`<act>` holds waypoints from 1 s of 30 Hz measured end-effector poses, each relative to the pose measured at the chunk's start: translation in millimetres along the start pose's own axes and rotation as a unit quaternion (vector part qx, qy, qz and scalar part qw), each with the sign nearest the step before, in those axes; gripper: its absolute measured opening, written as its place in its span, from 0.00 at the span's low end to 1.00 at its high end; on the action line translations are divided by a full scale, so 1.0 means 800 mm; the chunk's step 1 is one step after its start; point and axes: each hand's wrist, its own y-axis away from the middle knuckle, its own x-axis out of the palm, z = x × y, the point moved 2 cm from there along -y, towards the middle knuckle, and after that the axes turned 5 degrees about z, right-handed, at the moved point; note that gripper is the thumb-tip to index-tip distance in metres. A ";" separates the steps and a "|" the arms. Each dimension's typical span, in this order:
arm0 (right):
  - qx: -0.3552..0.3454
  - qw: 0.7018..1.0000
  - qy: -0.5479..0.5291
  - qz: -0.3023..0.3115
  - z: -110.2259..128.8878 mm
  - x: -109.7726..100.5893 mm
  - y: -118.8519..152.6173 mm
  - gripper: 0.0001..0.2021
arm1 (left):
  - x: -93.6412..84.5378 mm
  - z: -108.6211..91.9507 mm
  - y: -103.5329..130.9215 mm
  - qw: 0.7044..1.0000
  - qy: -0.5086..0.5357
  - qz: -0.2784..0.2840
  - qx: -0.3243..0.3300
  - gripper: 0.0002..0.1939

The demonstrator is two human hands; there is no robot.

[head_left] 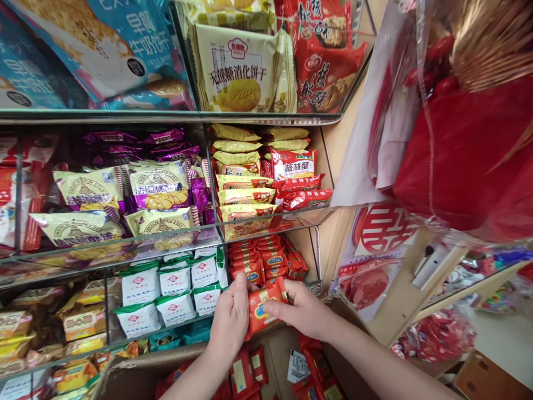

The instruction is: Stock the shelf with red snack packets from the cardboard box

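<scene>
A red snack packet [260, 311] with gold and blue print is held between my two hands above an open cardboard box. The fingers of my left hand [230, 312] are closed at the packet's left edge. My right hand [300, 309] grips it from the right, thumb across its front; whether more packets lie behind it I cannot tell. Just beyond, similar red packets [272, 260] fill a shelf compartment. More red packets [242, 376] lie inside the cardboard box [144, 364], beside a white printed label [298, 366].
White-and-green packets [139, 286] sit in the compartment to the left. Above runs a clear shelf edge [275, 225], with yellow and red biscuit packs [245, 197] behind it. A wooden side panel [328, 244] bounds the right, where red bagged goods [466, 150] hang.
</scene>
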 end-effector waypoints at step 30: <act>0.047 0.874 0.449 -0.181 -0.027 -0.065 -0.058 0.17 | 0.008 0.012 -0.004 0.996 -0.048 0.074 0.018 0.11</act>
